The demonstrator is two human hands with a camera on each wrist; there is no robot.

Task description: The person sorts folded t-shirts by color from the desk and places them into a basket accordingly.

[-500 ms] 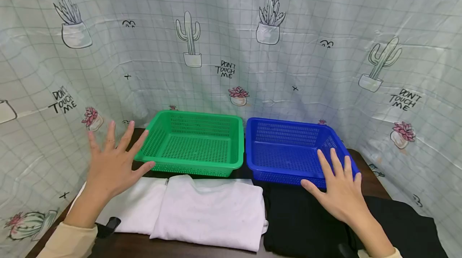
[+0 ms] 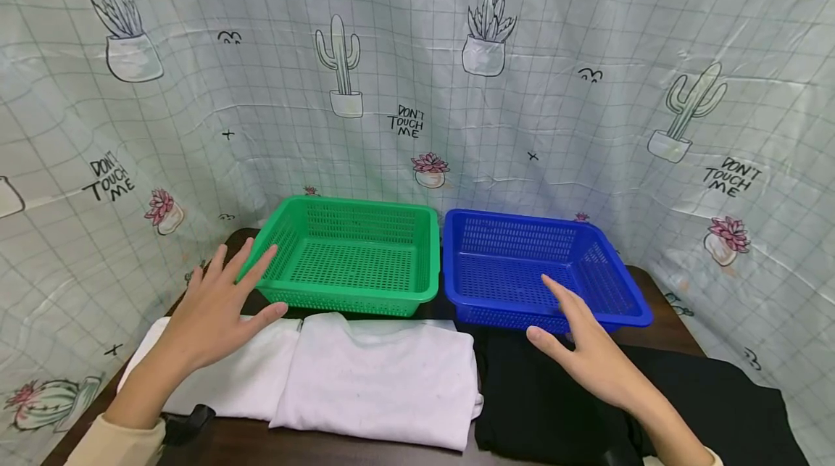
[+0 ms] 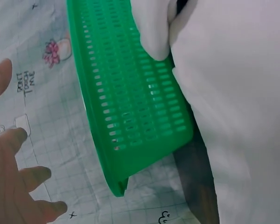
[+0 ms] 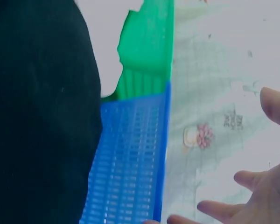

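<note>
My left hand hovers with spread fingers over the left part of the white folded cloth, near the corner of the green basket. In the left wrist view its fingers stand apart from the basket wall and hold nothing. My right hand is above the black folded cloth, just in front of the blue basket, thumb apart from the fingers. The right wrist view shows its fingers extended, with nothing in them. A white folded shirt lies between the hands.
Another black cloth lies at the right. Both baskets look empty and stand side by side at the back of the dark wooden table. Behind them hangs a curtain printed with cacti.
My right hand has turned sideways and shifted a little left, its fingers now drawn together. The left hand has dropped slightly and its fingers are closer together. Cloths and baskets stay put.
</note>
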